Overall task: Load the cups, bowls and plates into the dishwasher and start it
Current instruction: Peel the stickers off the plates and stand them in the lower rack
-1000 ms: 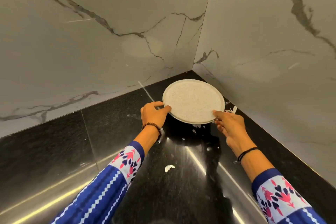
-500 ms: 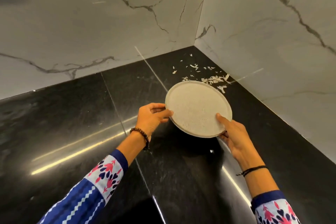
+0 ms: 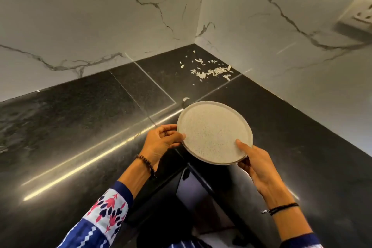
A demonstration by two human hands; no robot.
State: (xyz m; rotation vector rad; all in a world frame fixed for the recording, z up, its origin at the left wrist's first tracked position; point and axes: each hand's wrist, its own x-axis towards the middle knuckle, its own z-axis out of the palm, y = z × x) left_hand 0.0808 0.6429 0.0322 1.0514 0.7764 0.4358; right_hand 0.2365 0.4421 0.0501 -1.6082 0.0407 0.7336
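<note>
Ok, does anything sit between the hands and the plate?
Nothing visible: left hand and right hand grip the round speckled off-white plate at opposite rims. The white scraps lie apart in the corner of the black counter. Dishwasher not shown.

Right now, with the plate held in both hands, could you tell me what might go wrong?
1. The left hand and right hand grip the plate only at opposite rims; it could slip and strike the black counter.
2. The plate hangs near the counter's front edge, so lowering it might knock that edge.
3. White scraps lie in the corner and may get left behind.
</note>
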